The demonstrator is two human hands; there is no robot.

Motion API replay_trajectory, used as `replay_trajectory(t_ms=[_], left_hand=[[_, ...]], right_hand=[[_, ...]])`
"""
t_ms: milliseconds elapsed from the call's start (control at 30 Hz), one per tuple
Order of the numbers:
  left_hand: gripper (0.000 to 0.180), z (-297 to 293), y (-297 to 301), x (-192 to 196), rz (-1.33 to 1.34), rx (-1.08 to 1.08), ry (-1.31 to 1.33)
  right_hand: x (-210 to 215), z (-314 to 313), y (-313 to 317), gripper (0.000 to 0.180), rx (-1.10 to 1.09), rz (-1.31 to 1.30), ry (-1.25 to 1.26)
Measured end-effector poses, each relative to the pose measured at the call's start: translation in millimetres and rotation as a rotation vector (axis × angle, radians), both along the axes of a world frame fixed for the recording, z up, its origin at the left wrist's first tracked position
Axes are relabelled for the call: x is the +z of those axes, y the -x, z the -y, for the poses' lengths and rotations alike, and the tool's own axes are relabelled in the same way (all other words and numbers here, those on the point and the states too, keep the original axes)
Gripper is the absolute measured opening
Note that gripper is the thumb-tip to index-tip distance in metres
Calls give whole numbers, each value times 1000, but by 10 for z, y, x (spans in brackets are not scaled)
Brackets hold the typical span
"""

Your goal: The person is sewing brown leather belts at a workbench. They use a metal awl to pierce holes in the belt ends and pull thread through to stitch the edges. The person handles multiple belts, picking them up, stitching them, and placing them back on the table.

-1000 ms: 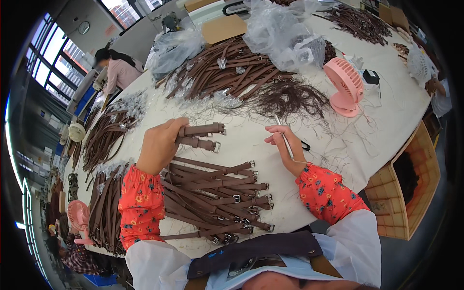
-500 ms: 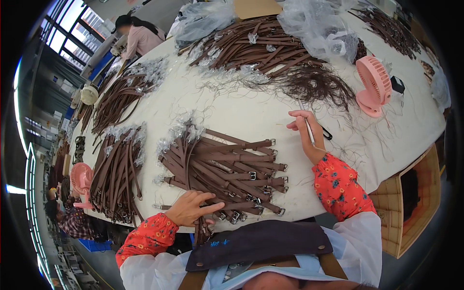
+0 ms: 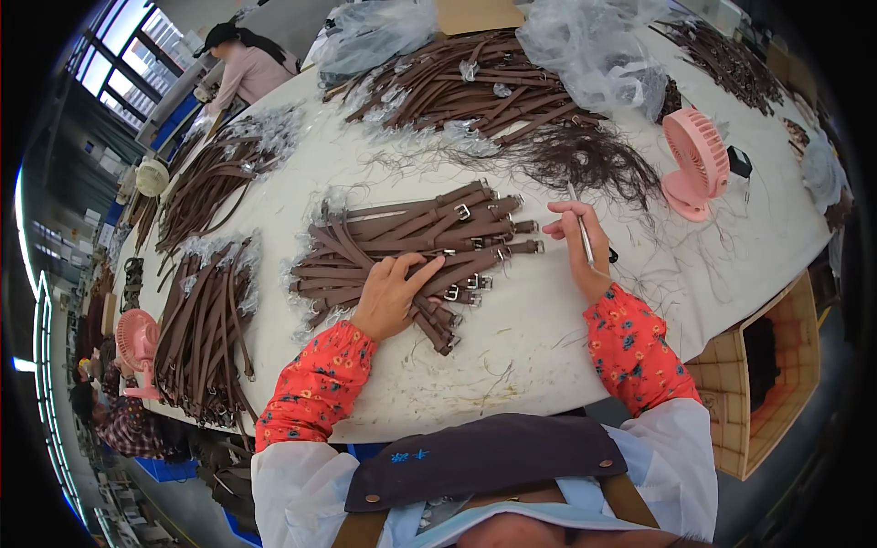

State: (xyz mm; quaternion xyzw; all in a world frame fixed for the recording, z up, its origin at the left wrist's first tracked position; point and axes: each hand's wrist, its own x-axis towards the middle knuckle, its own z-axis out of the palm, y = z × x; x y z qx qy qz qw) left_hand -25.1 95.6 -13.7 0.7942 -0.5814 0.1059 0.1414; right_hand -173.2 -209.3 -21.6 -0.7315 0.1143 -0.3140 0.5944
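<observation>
A pile of brown straps with silver buckles (image 3: 393, 222) lies in front of me, the buckles mostly toward the right. Over its near edge rests my left hand (image 3: 391, 297), index finger stretched out and apart from the thumb, touching the straps. Some strap ends stick out past the thumb toward me. Right of the pile, my right hand (image 3: 583, 245) is closed round a slim silver tool (image 3: 585, 239) whose pointed end aims away from me; I cannot tell its exact kind. A small black loop (image 3: 613, 256) shows just beside that hand.
Another strap bundle (image 3: 206, 320) lies left, beside a pink fan (image 3: 139, 342). Farther back are more straps (image 3: 493, 87), clear plastic (image 3: 594, 55) and tangled dark threads (image 3: 594, 164). A second pink fan (image 3: 694, 160) stands right, above a wooden box (image 3: 776, 384). A person (image 3: 251, 73) sits far left.
The strap pile has shifted away from me and turned, and my left hand has moved forward with it. Bare white tabletop with thread scraps now shows nearer me. My right hand keeps the silver tool.
</observation>
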Motion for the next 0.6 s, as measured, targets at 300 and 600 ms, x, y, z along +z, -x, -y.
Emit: replay_trajectory(t_ms=[300, 600], left_hand=[[58, -182, -736, 918, -436, 213, 499], [38, -542, -245, 1987, 382, 384, 427]], right_hand=[[44, -16, 11, 30, -9, -9, 9], [-5, 0, 29, 31, 21, -32, -14]])
